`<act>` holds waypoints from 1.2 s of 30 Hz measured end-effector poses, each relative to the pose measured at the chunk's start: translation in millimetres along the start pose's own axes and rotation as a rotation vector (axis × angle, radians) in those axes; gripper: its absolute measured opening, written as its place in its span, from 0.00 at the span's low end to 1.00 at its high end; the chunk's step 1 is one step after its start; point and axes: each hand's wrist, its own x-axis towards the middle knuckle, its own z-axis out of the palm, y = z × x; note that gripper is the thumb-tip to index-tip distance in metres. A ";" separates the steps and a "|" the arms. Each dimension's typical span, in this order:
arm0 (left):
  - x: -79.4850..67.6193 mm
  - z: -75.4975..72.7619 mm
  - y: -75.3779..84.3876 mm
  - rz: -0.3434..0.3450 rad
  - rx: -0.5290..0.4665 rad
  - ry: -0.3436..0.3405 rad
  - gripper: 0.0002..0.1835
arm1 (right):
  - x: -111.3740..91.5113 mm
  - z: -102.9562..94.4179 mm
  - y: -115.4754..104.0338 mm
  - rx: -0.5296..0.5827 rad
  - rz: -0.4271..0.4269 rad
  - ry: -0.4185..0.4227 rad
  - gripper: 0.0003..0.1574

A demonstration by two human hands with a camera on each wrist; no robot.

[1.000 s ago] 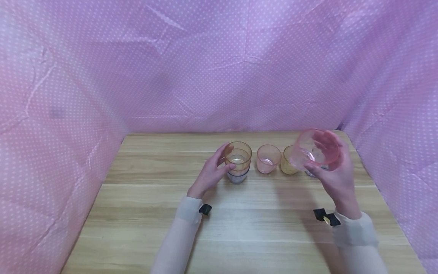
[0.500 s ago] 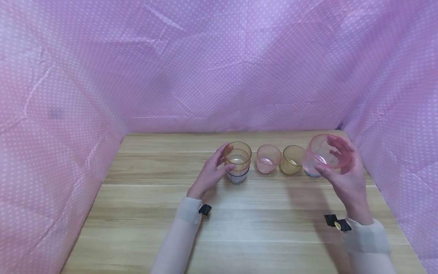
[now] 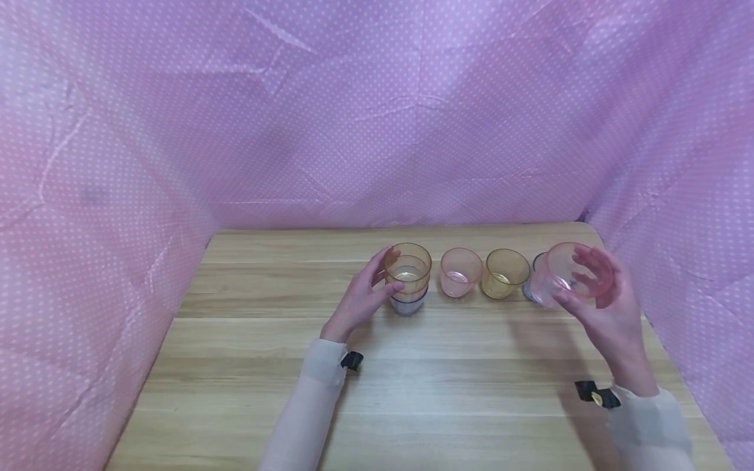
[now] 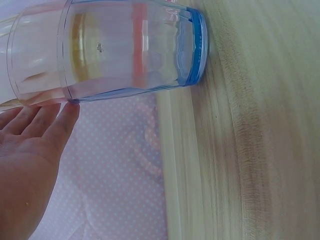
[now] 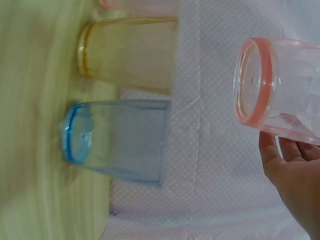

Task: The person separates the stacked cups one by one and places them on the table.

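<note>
In the head view, my left hand point(image 3: 359, 301) grips a stack of nested clear cups point(image 3: 409, 302), thumb and fingers on either side of the upper part. The stack stands upright on the table; its blue outer cup point(image 4: 165, 50) is lowest, a pink base and an amber base show inside, and an amber rim tops it. My right hand point(image 3: 615, 327) holds a pink cup point(image 5: 295, 90) raised off the table, its mouth tilted toward the head camera. Behind and left of that cup is a blue cup point(image 5: 125, 142), partly hidden by it in the head view.
To the right of the stack, a pink cup point(image 3: 461, 273) and an amber cup point(image 3: 505, 275) stand upright in a row with the blue one. The wooden table point(image 3: 412, 392) is enclosed by pink dotted cloth point(image 3: 383, 131) at the back and sides.
My right hand has carried the pink cup to the right and somewhat lower, uncovering the amber cup and part of the blue one. The left hand and its stack have stayed put.
</note>
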 end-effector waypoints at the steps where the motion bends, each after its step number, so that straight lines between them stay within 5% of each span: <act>1: 0.0 0.1 0.1 0.000 0.003 0.000 0.42 | -1.4 -1.9 1.3 0.008 0.000 -0.005 0.56; 24: 0.6 -0.7 -2.9 0.025 -0.007 -0.014 0.43 | -24.6 -29.7 19.8 -0.075 0.157 0.001 0.53; 36: -0.2 -0.6 -1.0 0.011 0.000 -0.003 0.41 | -37.7 -47.5 22.9 -0.384 0.316 -0.041 0.53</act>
